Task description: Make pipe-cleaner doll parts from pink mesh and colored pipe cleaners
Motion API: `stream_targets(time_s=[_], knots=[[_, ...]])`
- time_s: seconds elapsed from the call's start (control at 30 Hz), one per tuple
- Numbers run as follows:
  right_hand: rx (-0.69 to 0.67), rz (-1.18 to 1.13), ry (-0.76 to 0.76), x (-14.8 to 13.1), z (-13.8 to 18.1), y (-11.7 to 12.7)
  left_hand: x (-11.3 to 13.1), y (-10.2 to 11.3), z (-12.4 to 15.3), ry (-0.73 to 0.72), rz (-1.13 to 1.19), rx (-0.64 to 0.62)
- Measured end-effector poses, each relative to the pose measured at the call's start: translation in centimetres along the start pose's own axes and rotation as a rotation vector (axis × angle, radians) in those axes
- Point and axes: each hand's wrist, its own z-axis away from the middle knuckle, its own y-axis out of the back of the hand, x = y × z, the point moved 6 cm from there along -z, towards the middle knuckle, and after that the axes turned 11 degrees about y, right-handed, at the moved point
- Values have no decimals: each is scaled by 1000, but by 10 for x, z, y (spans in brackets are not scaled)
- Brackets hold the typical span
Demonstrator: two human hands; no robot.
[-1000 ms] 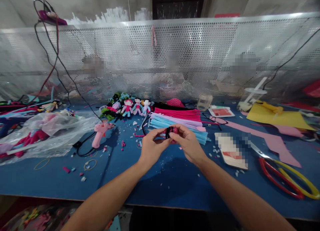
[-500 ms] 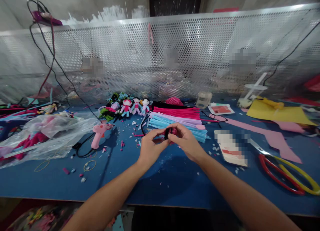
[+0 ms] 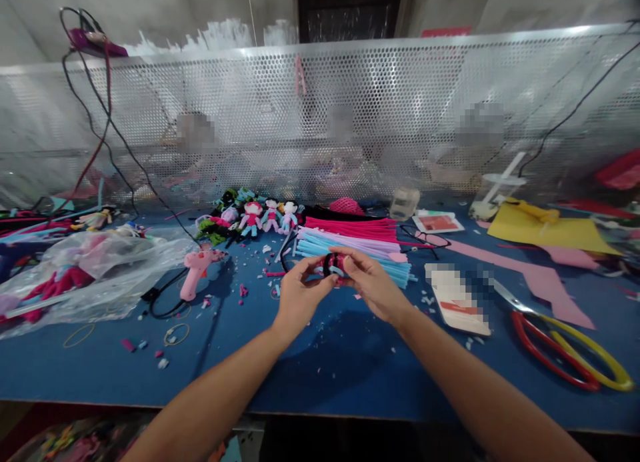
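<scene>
Both my hands meet above the middle of the blue table (image 3: 320, 355). My left hand (image 3: 299, 295) and my right hand (image 3: 373, 283) pinch a small pink and black fuzzy piece (image 3: 333, 266) between their fingertips. A black strand is wound round the pink part. Just behind the hands lies a bundle of pink, lilac and light blue pipe cleaners (image 3: 353, 245). A pink glue gun (image 3: 196, 270) with a black cable lies to the left of my left hand.
Small finished dolls (image 3: 260, 215) lie at the back centre. A clear plastic bag (image 3: 85, 265) of pieces is on the left. Red and yellow scissors (image 3: 570, 345), pink and yellow sheets (image 3: 545, 235) and a cup with a straw (image 3: 493, 195) are on the right. A perforated metal screen (image 3: 400, 109) closes the back.
The hands have stayed together on the small piece and shifted a little left and up in the view; the fingers have turned the piece slightly.
</scene>
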Motion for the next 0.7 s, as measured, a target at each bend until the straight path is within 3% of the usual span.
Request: stream_targets(time_s=[0.13, 0.47, 0.6, 0.7], knots=[[0, -50, -5, -2, -1, 2, -3, 3, -6, 6, 62, -7], [63, 258, 158, 0, -1, 4, -3, -4, -1, 16, -18, -63], [56, 318, 189, -5, -2, 6, -9, -6, -5, 102, 201, -147], [3, 291, 151, -3, -4, 5, -18, -4, -10, 211, 379, -125]])
